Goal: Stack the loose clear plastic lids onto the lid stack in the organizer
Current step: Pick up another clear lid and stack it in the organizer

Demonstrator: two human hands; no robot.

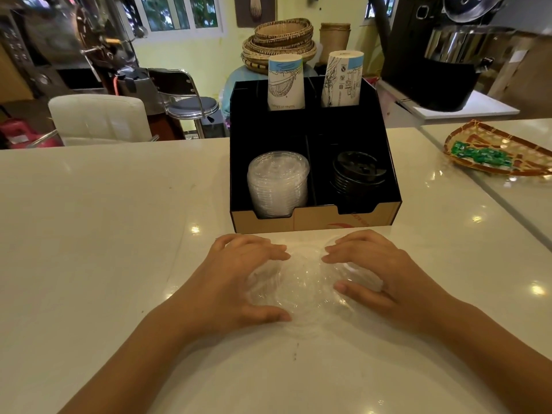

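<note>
Several loose clear plastic lids [307, 282] lie overlapping on the white counter just in front of the organizer. My left hand [239, 276] cups their left side and my right hand [376, 273] cups their right side, fingers curled over the lids and touching them. The black organizer [313, 219] stands straight ahead. Its front left compartment holds the tall stack of clear lids [279, 183]. How many loose lids there are I cannot tell, since they are transparent.
The organizer's front right compartment holds a stack of black lids [357, 171]; two paper cup stacks [286, 82] stand in its back slots. A woven tray with green packets [495, 152] lies at the right. Chairs stand beyond the counter's far edge.
</note>
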